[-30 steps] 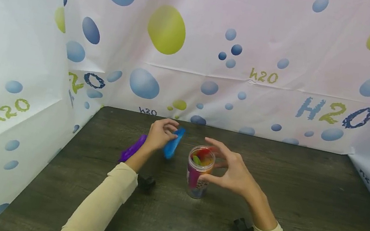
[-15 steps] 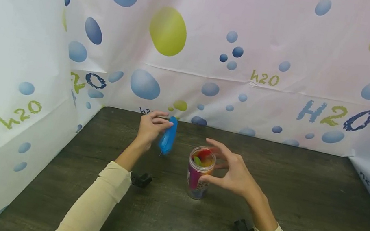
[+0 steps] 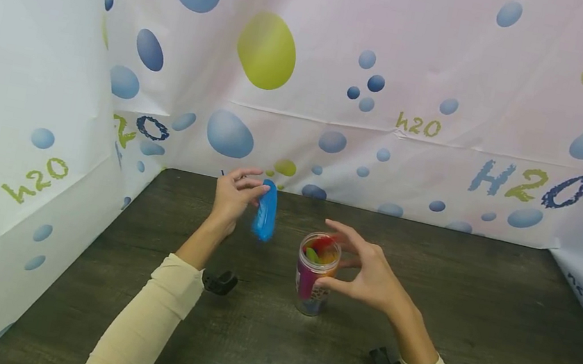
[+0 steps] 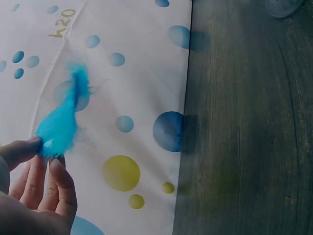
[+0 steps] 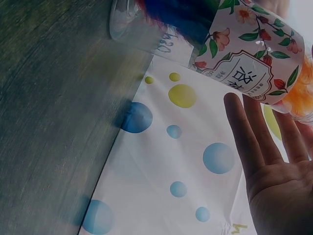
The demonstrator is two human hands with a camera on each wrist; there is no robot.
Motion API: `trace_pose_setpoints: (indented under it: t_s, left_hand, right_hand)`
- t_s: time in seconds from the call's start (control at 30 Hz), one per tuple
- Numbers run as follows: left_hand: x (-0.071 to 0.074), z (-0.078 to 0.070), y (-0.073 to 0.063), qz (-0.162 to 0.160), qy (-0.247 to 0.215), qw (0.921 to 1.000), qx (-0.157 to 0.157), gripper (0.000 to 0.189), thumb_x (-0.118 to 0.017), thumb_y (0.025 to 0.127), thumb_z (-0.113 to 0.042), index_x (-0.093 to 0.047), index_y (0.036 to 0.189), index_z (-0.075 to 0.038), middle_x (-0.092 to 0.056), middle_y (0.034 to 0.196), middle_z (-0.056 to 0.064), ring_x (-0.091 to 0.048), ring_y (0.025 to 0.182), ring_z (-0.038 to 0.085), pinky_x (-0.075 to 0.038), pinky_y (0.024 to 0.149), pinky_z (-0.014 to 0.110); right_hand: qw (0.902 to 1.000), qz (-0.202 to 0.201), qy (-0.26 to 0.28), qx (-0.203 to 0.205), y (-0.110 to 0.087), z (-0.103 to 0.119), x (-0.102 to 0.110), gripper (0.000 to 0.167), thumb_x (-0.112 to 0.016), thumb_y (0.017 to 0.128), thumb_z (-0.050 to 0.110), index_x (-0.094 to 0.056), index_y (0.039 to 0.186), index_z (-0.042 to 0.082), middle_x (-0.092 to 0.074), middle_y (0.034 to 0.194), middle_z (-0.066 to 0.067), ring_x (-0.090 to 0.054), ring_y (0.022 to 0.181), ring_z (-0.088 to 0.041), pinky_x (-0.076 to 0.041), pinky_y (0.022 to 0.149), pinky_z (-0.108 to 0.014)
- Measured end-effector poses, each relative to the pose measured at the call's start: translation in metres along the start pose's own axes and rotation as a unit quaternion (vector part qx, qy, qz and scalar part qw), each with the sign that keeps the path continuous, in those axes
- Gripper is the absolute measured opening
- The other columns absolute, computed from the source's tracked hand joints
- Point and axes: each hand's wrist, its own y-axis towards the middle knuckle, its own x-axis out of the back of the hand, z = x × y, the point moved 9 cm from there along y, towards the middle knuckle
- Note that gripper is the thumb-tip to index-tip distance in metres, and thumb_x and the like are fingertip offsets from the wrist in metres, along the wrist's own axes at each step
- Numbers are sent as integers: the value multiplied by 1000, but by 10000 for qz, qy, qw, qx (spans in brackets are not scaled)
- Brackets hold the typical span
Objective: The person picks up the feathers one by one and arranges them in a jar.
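My left hand [image 3: 233, 198] pinches a fluffy blue feather [image 3: 266, 210] between thumb and fingertips, above the back part of the table. In the left wrist view the feather [image 4: 61, 125] points up and away from the fingers. An open-topped clear jar [image 3: 308, 286] stands upright on the table, right of the feather. Red, orange, green and purple contents show in it, and the right wrist view reveals a flowered label [image 5: 244, 73]. My right hand [image 3: 369, 274] curves round the jar's upper right side, thumb in front and fingers behind.
A dark wood table [image 3: 260, 359] lies beneath. A white sheet [image 3: 332, 85] printed with blue and green spots stands behind and along the sides. Black wrist cameras show under the left wrist [image 3: 219, 283] and the right wrist [image 3: 385, 358].
My left hand has moved left and a little back with the blue feather. A purple feather-like thing beside the left wrist is no longer visible. The right hand and jar have stayed put.
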Motion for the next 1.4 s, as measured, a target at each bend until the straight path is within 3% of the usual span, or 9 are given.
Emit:
trace_pose_setpoints:
  t_s: [0.3, 0.63, 0.9, 1.13, 1.4]
  left_hand:
    - [3, -10, -2, -44, -88, 9999, -32, 36, -75, 94, 0, -67, 128, 2, -76, 84, -6, -68, 71, 7, -58, 69, 23]
    - [-5, -34, -8, 154, -538, 9975, -427, 37, -75, 92, 4, -66, 128, 3, -76, 94, 8, -69, 77, 10, -59, 70, 26]
    - [-16, -51, -14, 310, -792, 9949, -536, 33, -74, 92, 5, -67, 125, 3, -75, 83, -3, -68, 70, 10, -60, 70, 28]
    - [-23, -60, -16, 413, -1428, 9876, -509, 29, -70, 92, 11, -66, 119, 3, -75, 77, -6, -68, 67, 10, -59, 69, 25]
    - [-31, -79, -25, 524, -1671, 9803, -914, 24, -67, 93, 14, -67, 112, -1, -74, 78, -4, -66, 66, 14, -59, 69, 27]
  right_hand:
    - [10000, -4, -16, 36, 0, 0, -1, 91, -92, 77, 3, -43, 153, 3, -68, 129, -18, -70, 113, -37, -64, 80, -35]
    - [10000, -15, -27, -25, -1, -3, -2, 91, -92, 76, 4, -43, 153, 3, -68, 130, -17, -69, 114, -36, -64, 80, -33]
    - [10000, -53, -55, 2, -1, -4, -2, 90, -92, 77, 4, -44, 153, 3, -69, 129, -18, -70, 113, -38, -64, 80, -35]
    - [10000, -40, -60, 40, 0, -2, -2, 89, -92, 77, 4, -44, 153, 4, -69, 130, -18, -70, 113, -38, -64, 79, -36]
    - [10000, -38, -37, -8, -1, -3, -2, 89, -92, 77, 5, -44, 152, 3, -69, 129, -19, -70, 112, -39, -64, 79, -38]
